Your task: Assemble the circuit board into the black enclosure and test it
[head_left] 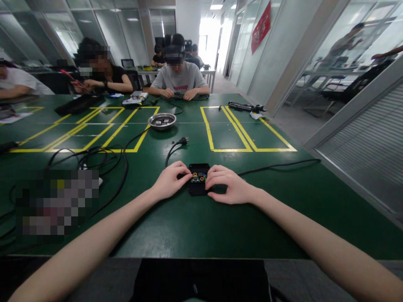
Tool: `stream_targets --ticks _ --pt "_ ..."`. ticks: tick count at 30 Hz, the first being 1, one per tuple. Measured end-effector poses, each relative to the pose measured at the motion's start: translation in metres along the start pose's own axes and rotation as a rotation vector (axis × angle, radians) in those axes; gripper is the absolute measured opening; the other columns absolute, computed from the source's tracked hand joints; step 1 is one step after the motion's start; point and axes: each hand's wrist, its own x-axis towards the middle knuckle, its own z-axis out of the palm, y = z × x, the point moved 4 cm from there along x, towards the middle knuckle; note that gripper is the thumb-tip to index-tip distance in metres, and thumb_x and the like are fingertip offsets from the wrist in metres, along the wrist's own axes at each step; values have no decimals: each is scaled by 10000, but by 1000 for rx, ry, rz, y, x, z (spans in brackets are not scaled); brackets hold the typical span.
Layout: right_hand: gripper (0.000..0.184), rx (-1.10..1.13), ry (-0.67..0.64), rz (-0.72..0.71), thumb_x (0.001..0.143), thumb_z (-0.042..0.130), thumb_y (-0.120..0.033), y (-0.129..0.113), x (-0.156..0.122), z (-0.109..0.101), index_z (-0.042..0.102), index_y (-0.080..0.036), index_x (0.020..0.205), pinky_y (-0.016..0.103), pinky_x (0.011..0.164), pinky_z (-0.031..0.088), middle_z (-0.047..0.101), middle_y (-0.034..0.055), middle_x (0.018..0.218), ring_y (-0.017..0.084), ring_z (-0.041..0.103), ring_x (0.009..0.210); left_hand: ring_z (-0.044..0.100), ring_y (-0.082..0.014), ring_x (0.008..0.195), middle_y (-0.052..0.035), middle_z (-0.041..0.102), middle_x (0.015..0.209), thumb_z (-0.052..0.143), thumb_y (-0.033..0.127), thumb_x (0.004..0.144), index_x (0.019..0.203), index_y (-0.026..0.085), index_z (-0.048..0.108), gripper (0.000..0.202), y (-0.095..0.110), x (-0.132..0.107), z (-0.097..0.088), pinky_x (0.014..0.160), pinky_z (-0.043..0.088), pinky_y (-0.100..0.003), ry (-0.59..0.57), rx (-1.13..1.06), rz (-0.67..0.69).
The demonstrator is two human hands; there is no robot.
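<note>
A small black plastic case (199, 191) lies opened out flat on the table in front of me. Inside it sits a circuit board (197, 179) with copper-coloured ring coils and small parts. My left hand (171, 180) is closed in a pinch at the case's left edge, its fingertips hiding what they hold. My right hand (231, 184) curls round the right edge, fingers by the board and thumb lower down against the case. A black cable with a plug (183, 141) runs behind my left hand. Another black cable (277, 166) leads off to the right from behind my right hand.
A metal bowl (162, 121) with metal parts stands farther back on the green table (163, 230). Tangled black cables (91, 157) lie at left, beside a blurred-out patch. Yellow tape marks (233, 150) cross the tabletop. A folded black tripod (245, 107) lies at the back right. Co-workers (179, 77) sit opposite.
</note>
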Motion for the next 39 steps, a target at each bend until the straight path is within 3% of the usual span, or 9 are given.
stream_targets --ticks 5,11,21,24,28,31,36,39 --pt "231 -101 179 200 1001 542 -247 24 -2 -2 767 -251 1050 477 945 573 757 87 1119 250 686 1033 661 -203 892 -45 702 926 603 326 969 880 199 711 189 1 0 2 829 538 -348 -20 27 8" --pt "236 -132 41 226 1003 577 -285 38 -5 4 766 -224 1130 503 997 561 728 109 1195 269 671 1097 652 -190 826 -23 691 893 624 316 946 970 206 644 114 -1 -1 3 773 536 -326 -17 25 -45" --pt "359 -159 26 234 992 607 -360 38 -5 10 697 -179 1289 546 1068 523 675 154 1294 307 619 1211 663 -200 887 -39 708 951 602 305 978 1011 202 684 136 -3 0 4 821 545 -339 -24 60 -15" --pt "370 -149 65 248 995 594 -357 36 -6 5 664 -203 1324 475 1024 552 633 141 1357 272 647 1171 663 -200 883 -34 703 934 599 306 988 1011 201 684 138 -4 0 4 807 539 -332 3 83 -5" --pt "204 -213 51 307 983 579 -294 38 -9 -5 718 -215 1110 365 812 572 707 87 1079 202 676 865 668 -197 881 -36 716 917 593 291 1005 936 192 682 150 -3 1 2 801 528 -318 16 133 37" --pt "129 -258 -4 268 958 605 -248 38 -10 -12 722 -213 918 350 768 540 702 63 860 214 662 828 674 -193 864 -43 726 914 622 326 999 924 191 699 173 0 1 -7 769 523 -300 40 215 108" --pt "143 -116 80 183 968 586 -246 25 -11 -25 703 -196 903 321 708 514 683 63 850 188 640 769 687 -137 725 -27 769 896 614 328 999 991 193 742 186 11 -4 -22 656 498 -230 -40 183 273" --pt "127 58 49 227 941 625 -249 19 -12 -25 699 -187 860 276 628 490 654 34 795 146 598 674 647 -104 613 -13 757 800 616 273 952 912 177 738 161 20 -11 -27 575 459 -203 -2 132 316"
